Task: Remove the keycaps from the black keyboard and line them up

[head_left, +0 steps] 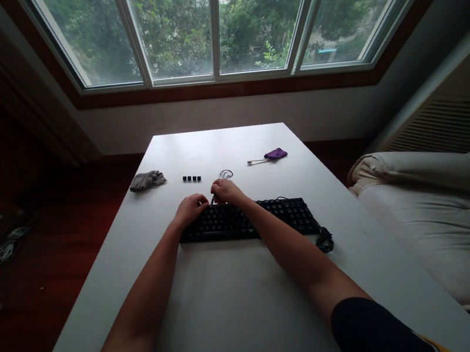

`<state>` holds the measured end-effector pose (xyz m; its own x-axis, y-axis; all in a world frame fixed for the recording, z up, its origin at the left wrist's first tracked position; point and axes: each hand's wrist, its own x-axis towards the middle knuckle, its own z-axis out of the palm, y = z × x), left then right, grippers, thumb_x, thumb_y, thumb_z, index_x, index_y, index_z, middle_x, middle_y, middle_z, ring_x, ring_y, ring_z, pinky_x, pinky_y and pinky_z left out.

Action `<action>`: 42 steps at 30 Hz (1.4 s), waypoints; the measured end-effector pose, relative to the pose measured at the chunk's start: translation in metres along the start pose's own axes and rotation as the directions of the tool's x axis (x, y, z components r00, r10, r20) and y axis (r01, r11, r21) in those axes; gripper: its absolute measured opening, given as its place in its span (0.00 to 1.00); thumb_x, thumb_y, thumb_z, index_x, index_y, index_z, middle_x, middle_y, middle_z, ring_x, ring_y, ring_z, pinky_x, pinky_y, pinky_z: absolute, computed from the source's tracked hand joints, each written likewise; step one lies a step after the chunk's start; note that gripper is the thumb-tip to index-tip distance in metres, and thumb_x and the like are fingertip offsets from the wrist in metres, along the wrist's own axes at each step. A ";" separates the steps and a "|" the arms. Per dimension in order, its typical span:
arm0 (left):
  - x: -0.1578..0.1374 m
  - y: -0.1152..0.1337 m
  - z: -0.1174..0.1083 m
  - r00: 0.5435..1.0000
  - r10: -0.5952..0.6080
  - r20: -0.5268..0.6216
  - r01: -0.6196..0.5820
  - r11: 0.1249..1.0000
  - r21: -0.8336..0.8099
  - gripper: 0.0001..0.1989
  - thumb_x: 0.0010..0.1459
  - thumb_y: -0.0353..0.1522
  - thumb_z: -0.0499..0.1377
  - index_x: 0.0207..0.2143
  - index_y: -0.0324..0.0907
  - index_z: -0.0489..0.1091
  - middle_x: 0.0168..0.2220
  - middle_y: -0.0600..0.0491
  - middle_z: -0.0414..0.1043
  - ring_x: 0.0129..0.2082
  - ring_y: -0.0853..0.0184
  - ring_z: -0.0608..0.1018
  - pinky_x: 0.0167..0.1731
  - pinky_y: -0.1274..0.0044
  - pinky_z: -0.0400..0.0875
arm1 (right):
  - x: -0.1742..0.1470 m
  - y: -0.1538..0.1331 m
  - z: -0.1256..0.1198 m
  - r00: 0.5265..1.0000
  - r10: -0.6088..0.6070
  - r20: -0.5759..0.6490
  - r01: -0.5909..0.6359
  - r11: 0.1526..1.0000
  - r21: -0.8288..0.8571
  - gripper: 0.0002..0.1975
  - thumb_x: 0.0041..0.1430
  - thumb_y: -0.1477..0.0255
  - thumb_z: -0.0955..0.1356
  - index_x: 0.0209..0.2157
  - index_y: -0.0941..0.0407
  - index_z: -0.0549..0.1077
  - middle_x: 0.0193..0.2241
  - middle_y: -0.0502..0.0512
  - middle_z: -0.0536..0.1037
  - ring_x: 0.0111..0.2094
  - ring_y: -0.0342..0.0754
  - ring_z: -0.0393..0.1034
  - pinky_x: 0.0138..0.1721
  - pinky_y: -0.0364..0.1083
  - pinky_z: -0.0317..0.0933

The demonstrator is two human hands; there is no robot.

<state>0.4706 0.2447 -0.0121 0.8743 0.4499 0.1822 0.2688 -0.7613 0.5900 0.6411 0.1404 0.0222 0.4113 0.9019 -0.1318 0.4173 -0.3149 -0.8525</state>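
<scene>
While the keyboard (211, 227) lies flat across the table (237, 300), long side toward the person, both hands meet at its far edge, left of centre. The right hand (225, 191) holds a slender dark tool (212, 200) in a narrow fingertip grip, tip slanting down toward the far keys; this hold presumably favours fine control. The left hand (192, 208) is at the keyboard's far left part, fingers curled toward the tool, probably to steady the work. Whether its grip holds anything cannot be determined from this view.

Four small black pieces (192, 178), apparently keycaps, stand in a spaced row beyond the left hand, likely for orderly access. The gray cloth (147, 181) lies to their left; the purple cloth (275, 154) and the pale-tipped stick (256, 162) lie at far right, clear of the hands. The cable (324, 240) is bundled at the near right corner, presumably to limit tangling.

Both forearms extend forward and converge. The right forearm crosses above the keyboard and hides some keys; the left forearm passes outside its left end.
</scene>
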 end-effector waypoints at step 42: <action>0.000 -0.004 0.001 0.999 -0.033 0.003 0.033 0.999 0.043 0.12 0.60 0.40 0.60 0.39 0.47 0.81 0.39 0.50 0.80 0.37 0.61 0.77 0.39 0.73 0.68 | -0.055 0.001 0.033 0.923 -0.289 -0.253 0.128 0.852 -0.507 0.13 0.70 0.65 0.61 0.47 0.54 0.73 0.31 0.55 0.80 0.36 0.52 0.75 0.40 0.44 0.58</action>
<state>0.4693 0.2475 -0.0152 0.8663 0.4732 0.1600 0.3143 -0.7653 0.5616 0.5923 0.1007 0.0120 0.4644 0.8488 0.2529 0.8191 -0.3031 -0.4870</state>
